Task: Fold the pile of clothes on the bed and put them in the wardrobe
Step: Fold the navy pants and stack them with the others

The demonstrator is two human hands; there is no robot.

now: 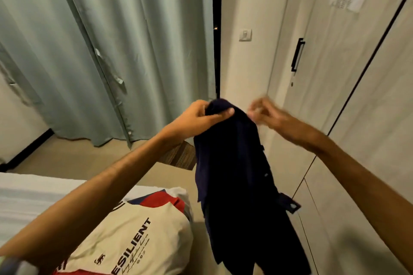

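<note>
while the left hand (pixel 201 116) pinches the top of the dark navy cloth garment (pixel 237 176), which hangs lengthwise downward, the blurred right hand (pixel 266 111), fingers loosely curled, sits just right, grip unclear.

Pale green curtain (pixel 107 51), wall switch (pixel 245 35), brown mat (pixel 181 156) on floor.

On the cream shirt (pixel 134 236) lying on the bed below my arms I can read "ESILIENT" in bold black capitals, its first letter cut off by a fold. Under it runs a line of script too small to read, and a small black emblem sits beside it.
</note>
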